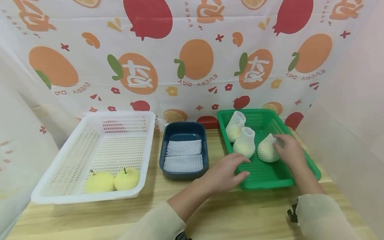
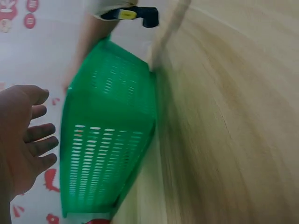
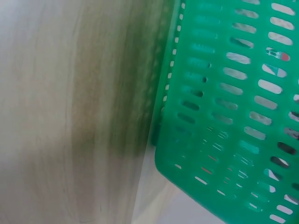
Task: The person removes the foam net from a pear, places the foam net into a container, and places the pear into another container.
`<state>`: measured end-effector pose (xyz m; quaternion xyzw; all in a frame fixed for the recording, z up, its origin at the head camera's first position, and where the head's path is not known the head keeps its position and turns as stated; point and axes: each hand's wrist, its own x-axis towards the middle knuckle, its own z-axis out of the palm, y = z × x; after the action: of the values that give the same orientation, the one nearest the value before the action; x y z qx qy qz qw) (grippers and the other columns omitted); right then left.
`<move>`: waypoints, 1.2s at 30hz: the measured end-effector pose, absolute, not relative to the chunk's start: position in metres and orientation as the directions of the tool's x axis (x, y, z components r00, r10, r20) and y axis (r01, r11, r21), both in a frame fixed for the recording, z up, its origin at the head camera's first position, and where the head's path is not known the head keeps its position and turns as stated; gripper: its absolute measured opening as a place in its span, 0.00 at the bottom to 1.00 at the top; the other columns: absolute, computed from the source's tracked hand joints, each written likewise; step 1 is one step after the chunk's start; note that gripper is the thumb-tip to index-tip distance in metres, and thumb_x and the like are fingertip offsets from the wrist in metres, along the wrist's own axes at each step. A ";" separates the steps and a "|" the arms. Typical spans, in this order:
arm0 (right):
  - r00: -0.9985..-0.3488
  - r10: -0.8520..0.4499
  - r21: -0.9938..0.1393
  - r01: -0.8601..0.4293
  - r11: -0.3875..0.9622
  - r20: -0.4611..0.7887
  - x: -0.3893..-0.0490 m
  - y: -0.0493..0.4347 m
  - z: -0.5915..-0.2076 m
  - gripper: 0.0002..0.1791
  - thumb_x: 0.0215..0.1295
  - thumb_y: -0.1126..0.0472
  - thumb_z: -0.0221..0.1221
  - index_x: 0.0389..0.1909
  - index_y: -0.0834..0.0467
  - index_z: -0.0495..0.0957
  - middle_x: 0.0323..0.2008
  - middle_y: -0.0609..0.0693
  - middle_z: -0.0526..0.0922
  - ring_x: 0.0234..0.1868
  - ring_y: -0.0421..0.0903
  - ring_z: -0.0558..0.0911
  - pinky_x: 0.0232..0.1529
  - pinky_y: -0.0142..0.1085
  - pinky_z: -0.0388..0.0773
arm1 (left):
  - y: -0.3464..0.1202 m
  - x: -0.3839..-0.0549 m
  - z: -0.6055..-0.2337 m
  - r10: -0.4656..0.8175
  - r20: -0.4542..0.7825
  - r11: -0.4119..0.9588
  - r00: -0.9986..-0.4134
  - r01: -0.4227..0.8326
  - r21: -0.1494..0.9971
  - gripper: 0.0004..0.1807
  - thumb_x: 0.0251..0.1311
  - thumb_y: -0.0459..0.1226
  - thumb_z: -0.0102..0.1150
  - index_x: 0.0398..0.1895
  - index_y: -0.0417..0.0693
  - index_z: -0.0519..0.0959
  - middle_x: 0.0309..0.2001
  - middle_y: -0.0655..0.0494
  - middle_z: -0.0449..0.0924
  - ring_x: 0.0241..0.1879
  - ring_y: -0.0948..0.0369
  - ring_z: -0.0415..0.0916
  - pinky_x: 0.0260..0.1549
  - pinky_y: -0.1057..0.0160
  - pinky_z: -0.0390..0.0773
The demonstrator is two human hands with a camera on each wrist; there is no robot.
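Observation:
Inside the green basket (image 1: 267,184), my right hand (image 1: 291,151) has its fingertips on the neck of a net-sleeved pear (image 1: 267,150), pinching the white foam net at its top. Two more pears in foam nets stand to the left, one nearer (image 1: 244,144) and one farther back (image 1: 235,127). My left hand (image 1: 226,172) hovers by the basket's near left corner, fingers spread apart and holding nothing. In the left wrist view, that left hand (image 2: 25,140) is beside the basket wall (image 2: 100,149). The basket's side hides the right hand in the right wrist view.
A dark blue tray (image 1: 183,176) in the middle holds flat white foam nets (image 1: 183,156). At left stands a white basket (image 1: 144,146) with two bare yellow pears (image 1: 127,178) in its near right corner. A fruit-printed cloth (image 1: 169,59) hangs behind the wooden table (image 1: 231,223).

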<state>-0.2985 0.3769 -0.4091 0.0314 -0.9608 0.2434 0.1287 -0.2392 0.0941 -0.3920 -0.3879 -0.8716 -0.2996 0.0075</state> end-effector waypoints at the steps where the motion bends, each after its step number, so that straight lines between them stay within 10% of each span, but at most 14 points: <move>1: -0.963 0.008 -0.455 -0.119 0.882 0.268 -0.299 0.376 -0.409 0.19 0.70 0.62 0.55 0.58 0.66 0.76 0.58 0.69 0.76 0.61 0.67 0.72 0.59 0.62 0.68 | 0.099 -0.242 -0.393 0.680 0.234 0.526 -0.695 0.684 0.506 0.20 0.70 0.46 0.55 0.61 0.52 0.75 0.62 0.59 0.74 0.63 0.64 0.70 0.61 0.66 0.72; 10: -0.941 0.023 -0.408 -0.125 0.904 0.339 -0.299 0.369 -0.415 0.13 0.67 0.64 0.59 0.47 0.67 0.82 0.48 0.66 0.83 0.50 0.64 0.80 0.49 0.58 0.77 | 0.134 -0.257 -0.403 0.738 0.174 0.568 -0.652 0.739 0.362 0.22 0.71 0.49 0.53 0.62 0.51 0.75 0.60 0.59 0.77 0.61 0.64 0.72 0.60 0.66 0.73; 18: -0.896 -0.014 -0.358 -0.190 0.914 0.443 -0.296 0.367 -0.415 0.09 0.63 0.66 0.62 0.42 0.65 0.85 0.42 0.63 0.86 0.42 0.61 0.83 0.43 0.55 0.80 | 0.149 -0.261 -0.410 0.669 0.125 0.674 -0.732 0.669 0.313 0.32 0.67 0.59 0.51 0.70 0.57 0.67 0.66 0.62 0.71 0.66 0.64 0.68 0.62 0.61 0.72; 27: -0.785 -0.076 -0.344 -0.354 0.870 0.614 -0.267 0.356 -0.396 0.09 0.58 0.69 0.65 0.41 0.63 0.85 0.38 0.60 0.87 0.37 0.55 0.84 0.38 0.51 0.82 | 0.155 -0.257 -0.410 0.575 0.174 0.650 -0.800 0.575 0.497 0.58 0.55 0.68 0.57 0.79 0.54 0.41 0.77 0.60 0.51 0.73 0.60 0.57 0.65 0.53 0.70; 36: -0.720 -0.075 -0.432 -0.493 0.755 0.690 -0.230 0.320 -0.357 0.13 0.53 0.70 0.71 0.41 0.60 0.85 0.34 0.52 0.87 0.29 0.39 0.78 0.33 0.14 0.71 | 0.150 -0.257 -0.410 0.471 0.324 0.447 -0.820 0.539 0.714 0.69 0.41 0.63 0.74 0.79 0.66 0.36 0.77 0.61 0.50 0.72 0.59 0.57 0.61 0.47 0.73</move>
<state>-0.2303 0.3204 -0.3568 0.1625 -0.8740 0.3100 0.3370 -0.2569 0.1499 -0.4095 -0.2973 -0.8496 -0.4340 0.0390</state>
